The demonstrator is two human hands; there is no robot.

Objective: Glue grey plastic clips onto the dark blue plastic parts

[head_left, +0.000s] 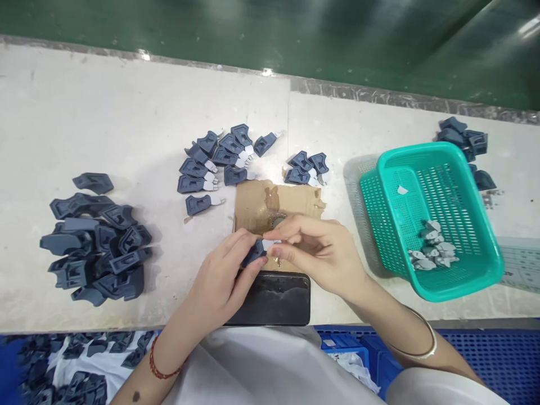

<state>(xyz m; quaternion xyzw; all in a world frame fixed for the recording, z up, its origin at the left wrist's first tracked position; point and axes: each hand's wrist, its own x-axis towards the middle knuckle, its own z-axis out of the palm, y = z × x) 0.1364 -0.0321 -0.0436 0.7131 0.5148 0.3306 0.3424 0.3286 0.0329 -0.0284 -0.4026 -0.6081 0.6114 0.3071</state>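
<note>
Between finger and thumb, my left hand (225, 270) grips a dark grey-blue plastic part (252, 253). My right hand (323, 250) pinches a small white piece (270, 243) at that part's right end; the two pieces touch, though fingers hide part of the joint. Both hands are over a piece of brown cardboard (253, 205), with a small round metal thing (277, 219) on it behind the fingers. Just below the hands lies a black phone (280, 298). Dark parts with white ends (198, 183) lie beyond, left of the cardboard, and a smaller group (300, 160) lies behind it.
A heap of dark parts (99, 247) stands at the left. On the right is a green basket (459, 289) with small white pieces (434, 247) inside. More dark parts (462, 135) lie behind it. Blue crates (346, 343) and further dark parts (80, 388) are below the table edge.
</note>
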